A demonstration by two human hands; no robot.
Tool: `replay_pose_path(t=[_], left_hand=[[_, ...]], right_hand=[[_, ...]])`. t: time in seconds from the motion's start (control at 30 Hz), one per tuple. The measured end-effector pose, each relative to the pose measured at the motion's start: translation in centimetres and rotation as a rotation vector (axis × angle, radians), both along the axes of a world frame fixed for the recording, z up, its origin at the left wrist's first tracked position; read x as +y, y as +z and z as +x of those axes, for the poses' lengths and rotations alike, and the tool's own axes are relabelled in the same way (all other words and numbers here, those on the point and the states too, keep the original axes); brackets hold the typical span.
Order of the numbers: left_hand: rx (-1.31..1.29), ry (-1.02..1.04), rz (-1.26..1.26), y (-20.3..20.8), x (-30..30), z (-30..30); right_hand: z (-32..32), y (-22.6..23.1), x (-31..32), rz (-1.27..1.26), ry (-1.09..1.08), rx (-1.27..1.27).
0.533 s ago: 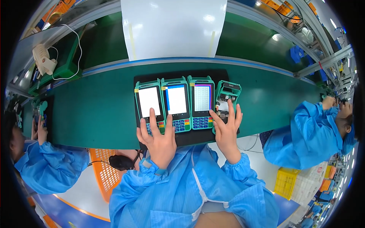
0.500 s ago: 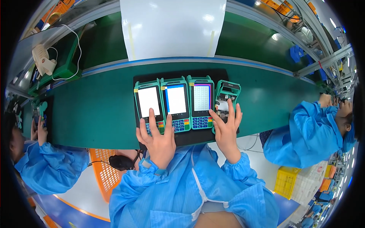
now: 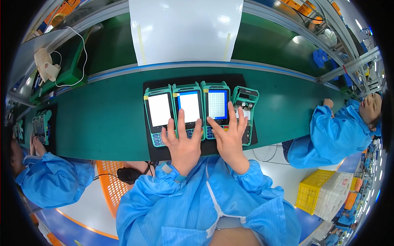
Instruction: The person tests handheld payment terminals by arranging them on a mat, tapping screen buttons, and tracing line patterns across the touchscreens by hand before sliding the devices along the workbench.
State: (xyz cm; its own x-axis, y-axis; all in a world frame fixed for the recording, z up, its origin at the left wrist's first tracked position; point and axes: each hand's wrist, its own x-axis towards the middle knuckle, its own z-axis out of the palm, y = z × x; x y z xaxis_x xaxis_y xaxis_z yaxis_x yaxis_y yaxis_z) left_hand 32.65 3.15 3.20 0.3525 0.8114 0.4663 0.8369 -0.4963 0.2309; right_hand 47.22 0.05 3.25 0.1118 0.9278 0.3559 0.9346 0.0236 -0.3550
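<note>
Payment terminals [image 3: 159,110] are spanned by left hand [image 3: 183,148] and right hand [image 3: 230,144], spread, shifted inward; gridded touchscreen [image 3: 216,105] is edged bluer. Touches seem registered.

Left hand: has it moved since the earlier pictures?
Yes, rightward against the black mat: the left hand has shifted from the leftmost terminal toward the second terminal.

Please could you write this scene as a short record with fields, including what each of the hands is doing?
Surface: green table with black mat
First terminal from left: white screen
Second terminal: white screen area, blue border along left and top
Third terminal: grid, blue border
Fourth device: no screen, inner parts exposed
Left hand: open, fingers over second terminal's lower part
Right hand: open, thumb near third screen's lower left corner
Contact: cannot be told surely
Nearby: yellow crate, orange basket
</note>
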Motion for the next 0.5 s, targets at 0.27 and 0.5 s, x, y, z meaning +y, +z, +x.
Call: replay_pose_path(t=[0.27,0.5], left_hand=[[0.003,-0.023,0.005,0.5,0.7,0.7],[0.04,0.033,0.022,1.8,4.0,2.6]], right_hand=[[0.0,0.8,1.0,-0.019,-0.016,0.024],[0.7,1.9,5.0,0.057,-0.06,-0.022]])
